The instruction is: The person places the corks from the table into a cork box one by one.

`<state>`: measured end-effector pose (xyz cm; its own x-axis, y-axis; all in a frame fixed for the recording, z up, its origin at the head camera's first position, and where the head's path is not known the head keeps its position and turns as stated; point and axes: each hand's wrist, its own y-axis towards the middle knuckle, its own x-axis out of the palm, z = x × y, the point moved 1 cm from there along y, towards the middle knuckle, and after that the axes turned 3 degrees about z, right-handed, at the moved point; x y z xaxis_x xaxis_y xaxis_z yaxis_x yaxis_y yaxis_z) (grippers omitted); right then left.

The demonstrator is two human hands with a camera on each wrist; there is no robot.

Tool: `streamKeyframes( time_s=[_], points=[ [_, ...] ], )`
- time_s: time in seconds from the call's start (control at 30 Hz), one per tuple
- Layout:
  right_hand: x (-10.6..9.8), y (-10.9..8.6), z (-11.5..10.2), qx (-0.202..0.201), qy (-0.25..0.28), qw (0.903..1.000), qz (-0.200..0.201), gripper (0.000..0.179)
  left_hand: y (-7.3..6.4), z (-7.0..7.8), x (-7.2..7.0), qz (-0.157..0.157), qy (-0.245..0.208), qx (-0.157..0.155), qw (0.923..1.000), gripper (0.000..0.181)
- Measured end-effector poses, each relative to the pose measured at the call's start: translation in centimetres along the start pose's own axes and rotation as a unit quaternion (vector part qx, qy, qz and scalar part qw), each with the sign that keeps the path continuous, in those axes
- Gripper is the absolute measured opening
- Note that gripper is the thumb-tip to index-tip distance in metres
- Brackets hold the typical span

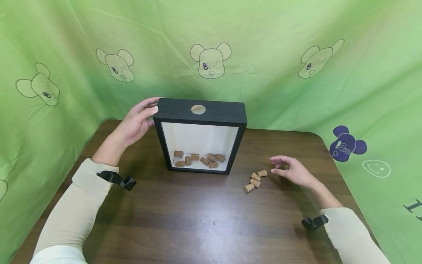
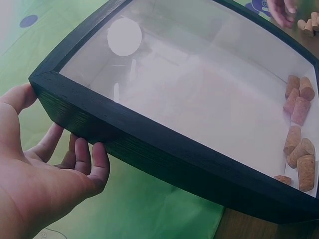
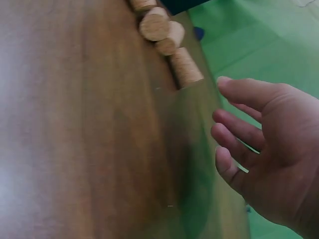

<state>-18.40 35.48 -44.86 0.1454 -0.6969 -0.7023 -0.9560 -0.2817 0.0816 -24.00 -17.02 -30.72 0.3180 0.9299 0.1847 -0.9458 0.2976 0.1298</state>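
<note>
Presently, the black shadow box [image 1: 199, 139] stands upright at twelve o'clock on the brown tabletop [image 1: 184, 216], near the rear edge, with green cloth [image 1: 263, 91] beyond. Room for moving: wood extends from the box's base toward six o'clock, and the tabletop's side edge runs at three o'clock, beyond the right hand [image 1: 292, 171]. The loose corks [image 1: 255, 183] lie in a short row at the box's four o'clock, apart from its frame.

Left hand [image 1: 136, 121]: fingers and thumb clamped on the box's upper corner at ten o'clock. Right hand: fingers bent and parted from the thumb, holding nothing, just beside the loose corks at their three o'clock.

Count: one box; one round hole [image 1: 198, 109] in its top; eight corks [image 1: 204, 161] visible inside, along the bottom; four outside; two black wrist devices [image 1: 115, 178].
</note>
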Motion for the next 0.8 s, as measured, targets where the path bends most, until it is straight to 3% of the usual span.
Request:
streamKeyframes(
  time_s=[0.43,0.8],
  points=[
    [2.3,0.3,0.4,-0.015,-0.029,0.9995,-0.003,0.037,0.1,0.0,-0.1,-0.003,0.001,-0.001,1.0000,0.045],
    [3.4,0.2,-0.2,-0.060,-0.059,0.9964,-0.009,0.032,0.0,0.0,0.0,0.001,0.002,-0.005,1.0000,0.046]
  ],
)
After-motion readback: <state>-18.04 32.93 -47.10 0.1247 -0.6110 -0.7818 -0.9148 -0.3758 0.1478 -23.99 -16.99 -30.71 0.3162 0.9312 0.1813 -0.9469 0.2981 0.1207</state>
